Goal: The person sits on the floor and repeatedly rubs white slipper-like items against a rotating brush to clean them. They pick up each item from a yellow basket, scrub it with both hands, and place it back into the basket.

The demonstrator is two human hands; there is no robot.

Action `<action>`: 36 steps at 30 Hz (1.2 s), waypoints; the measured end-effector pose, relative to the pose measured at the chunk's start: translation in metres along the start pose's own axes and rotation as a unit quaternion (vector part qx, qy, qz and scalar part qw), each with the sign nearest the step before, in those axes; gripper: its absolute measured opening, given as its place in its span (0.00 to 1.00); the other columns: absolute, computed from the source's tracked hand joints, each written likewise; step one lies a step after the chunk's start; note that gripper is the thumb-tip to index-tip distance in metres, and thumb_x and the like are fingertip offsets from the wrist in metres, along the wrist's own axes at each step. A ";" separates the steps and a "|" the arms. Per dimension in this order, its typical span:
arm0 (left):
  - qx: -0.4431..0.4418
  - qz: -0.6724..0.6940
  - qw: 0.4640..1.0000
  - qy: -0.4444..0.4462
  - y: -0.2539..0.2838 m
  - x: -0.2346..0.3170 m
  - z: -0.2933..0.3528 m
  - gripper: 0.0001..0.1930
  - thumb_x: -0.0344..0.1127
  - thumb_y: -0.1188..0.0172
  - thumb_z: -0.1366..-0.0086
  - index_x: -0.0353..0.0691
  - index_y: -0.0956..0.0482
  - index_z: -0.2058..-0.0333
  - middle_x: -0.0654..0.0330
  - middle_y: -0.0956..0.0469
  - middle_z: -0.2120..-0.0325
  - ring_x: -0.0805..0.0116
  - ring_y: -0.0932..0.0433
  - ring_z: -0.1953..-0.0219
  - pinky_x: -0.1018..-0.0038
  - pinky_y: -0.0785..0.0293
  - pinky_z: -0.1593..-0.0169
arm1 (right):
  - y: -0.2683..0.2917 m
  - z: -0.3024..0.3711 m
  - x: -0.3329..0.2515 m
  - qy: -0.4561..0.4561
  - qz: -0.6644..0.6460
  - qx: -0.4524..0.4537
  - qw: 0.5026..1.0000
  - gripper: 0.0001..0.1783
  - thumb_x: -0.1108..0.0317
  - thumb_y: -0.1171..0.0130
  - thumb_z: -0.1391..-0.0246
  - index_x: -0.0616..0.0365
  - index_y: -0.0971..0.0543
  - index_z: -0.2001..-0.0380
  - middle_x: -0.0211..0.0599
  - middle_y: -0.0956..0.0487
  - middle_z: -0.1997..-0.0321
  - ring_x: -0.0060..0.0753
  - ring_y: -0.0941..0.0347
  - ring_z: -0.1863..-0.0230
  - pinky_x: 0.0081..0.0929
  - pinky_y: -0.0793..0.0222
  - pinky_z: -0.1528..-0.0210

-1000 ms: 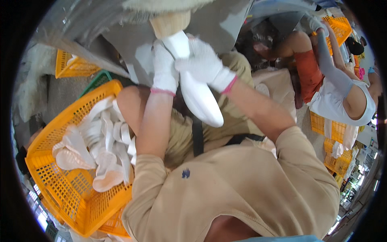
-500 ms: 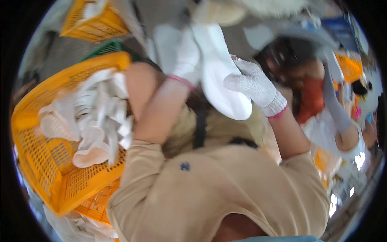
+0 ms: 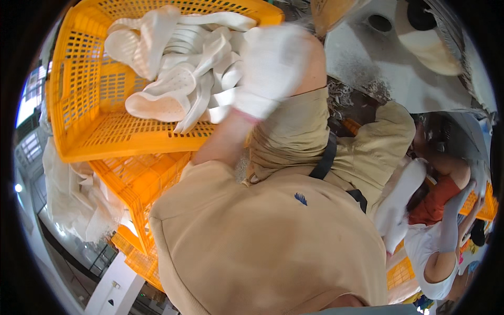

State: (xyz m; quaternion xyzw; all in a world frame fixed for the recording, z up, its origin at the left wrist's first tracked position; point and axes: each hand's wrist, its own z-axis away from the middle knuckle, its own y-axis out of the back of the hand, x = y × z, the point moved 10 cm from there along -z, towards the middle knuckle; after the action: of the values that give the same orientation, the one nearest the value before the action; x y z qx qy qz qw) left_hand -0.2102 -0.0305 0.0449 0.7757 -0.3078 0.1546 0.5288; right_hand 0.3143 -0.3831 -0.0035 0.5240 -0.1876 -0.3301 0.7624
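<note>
My left hand (image 3: 273, 68), in a white knitted glove, is over the right side of an orange plastic crate (image 3: 100, 137), beside my knee. Motion smears its fingers, so I cannot tell whether it holds anything. Inside the crate lies a loose heap of white moulded shoe insoles (image 3: 170, 84), some with small holes. At my right side, partly behind my body, my gloved right hand (image 3: 391, 233) is closed on a white insole (image 3: 407, 184). Its fingers are mostly hidden, and a pinkish cuff edge shows below.
More orange crates (image 3: 142, 178) stand under the filled one. A translucent plastic bag (image 3: 79, 194) hangs at the left. Ahead on the right is a pale machine surface (image 3: 362, 52) with a round wheel and white shavings. Another person (image 3: 436, 205) sits close on my right.
My view has swung left toward the crate. My left hand has let go of the insole and moved over to the crate, while my right hand has drawn the insole to my right side.
</note>
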 end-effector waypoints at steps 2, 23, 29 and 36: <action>0.001 -0.229 0.973 0.037 0.052 -0.069 0.018 0.18 0.39 0.34 0.38 0.42 0.19 0.50 0.50 0.16 0.62 0.44 0.19 0.57 0.56 0.22 0.50 | -0.027 0.010 0.050 -0.014 0.114 -0.065 0.991 0.18 0.61 0.42 0.34 0.67 0.17 0.55 0.59 0.17 0.58 0.52 0.19 0.59 0.39 0.24 0.54; -0.250 0.750 0.409 0.456 -0.248 0.169 0.071 0.23 0.31 0.33 0.34 0.36 0.26 0.41 0.55 0.19 0.49 0.59 0.19 0.48 0.64 0.22 0.43 | 0.065 0.004 -0.185 0.136 -0.399 0.024 0.906 0.15 0.63 0.42 0.37 0.69 0.24 0.61 0.48 0.23 0.70 0.31 0.24 0.63 0.32 0.30 0.60; -0.188 0.740 0.517 0.387 -0.288 0.223 0.008 0.23 0.33 0.34 0.32 0.24 0.25 0.43 0.51 0.19 0.49 0.62 0.19 0.50 0.66 0.22 0.45 | 0.116 0.016 -0.220 0.194 -0.450 0.201 0.848 0.30 0.66 0.44 0.36 0.65 0.32 0.34 0.57 0.21 0.46 0.49 0.21 0.45 0.37 0.27 0.42; -0.244 0.682 0.656 0.212 -0.339 0.189 -0.063 0.24 0.47 0.42 0.27 0.32 0.23 0.43 0.56 0.20 0.47 0.61 0.20 0.49 0.65 0.27 0.40 | 0.136 -0.089 -0.270 0.269 -0.336 0.256 0.865 0.16 0.67 0.46 0.40 0.63 0.22 0.51 0.60 0.19 0.61 0.63 0.21 0.60 0.43 0.24 0.57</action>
State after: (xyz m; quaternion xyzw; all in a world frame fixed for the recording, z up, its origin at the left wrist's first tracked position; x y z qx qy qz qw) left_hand 0.1573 0.0533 -0.0692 0.1375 -0.6561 0.5516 0.4963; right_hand 0.2202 -0.1018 0.1042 0.8006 0.1343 -0.3533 0.4650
